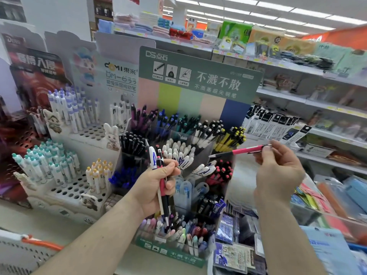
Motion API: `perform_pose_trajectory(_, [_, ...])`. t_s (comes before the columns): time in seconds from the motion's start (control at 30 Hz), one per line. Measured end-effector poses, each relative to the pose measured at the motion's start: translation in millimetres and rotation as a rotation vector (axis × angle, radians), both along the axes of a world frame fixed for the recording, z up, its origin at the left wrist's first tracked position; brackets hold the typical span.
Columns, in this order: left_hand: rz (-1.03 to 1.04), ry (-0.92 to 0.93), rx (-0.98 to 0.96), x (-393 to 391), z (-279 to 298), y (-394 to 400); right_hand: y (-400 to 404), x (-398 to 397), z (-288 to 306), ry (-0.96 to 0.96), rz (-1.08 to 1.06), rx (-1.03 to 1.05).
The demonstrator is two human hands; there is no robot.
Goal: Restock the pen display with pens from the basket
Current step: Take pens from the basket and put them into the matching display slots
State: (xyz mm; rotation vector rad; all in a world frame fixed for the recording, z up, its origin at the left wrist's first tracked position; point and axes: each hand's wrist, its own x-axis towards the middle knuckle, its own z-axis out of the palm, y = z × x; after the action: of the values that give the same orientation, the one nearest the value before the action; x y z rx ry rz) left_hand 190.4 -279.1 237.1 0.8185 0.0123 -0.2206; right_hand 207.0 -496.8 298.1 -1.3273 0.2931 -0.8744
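Observation:
A green tiered pen display (198, 76) stands in front of me, its clear compartments packed with pens sorted by colour. My left hand (156, 185) grips a small bundle of pens (158, 159), white, black and pink ones, held upright before the display's middle tier. My right hand (278, 171) pinches a single pink pen (246, 150) by its back end. That pen lies nearly level, tip pointing left, above the compartment of pink pens (220, 173). A white basket with an orange handle (39, 244) shows at the bottom left corner.
White peg-hole stands with blue-capped and teal-capped pens (49, 165) fill the left side. Shelves of stationery (327, 120) run along the right, and packets of refills (234, 255) lie at the display's lower right.

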Motion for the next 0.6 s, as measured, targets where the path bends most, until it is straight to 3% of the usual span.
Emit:
perform_pose_trajectory(0.13, [0.003,-0.003,0.043,4,1,-11,-17,12,-7,-0.021,-0.111,-0.269])
perform_pose_trajectory(0.33, [-0.013,-0.012,0.084,5,0,-18,-13,26,-13,-0.061,-0.112,-0.559])
perform_pose_trajectory(0.6, [-0.018,-0.035,0.108,5,0,-11,-1,42,-20,0.113,0.005,-0.772])
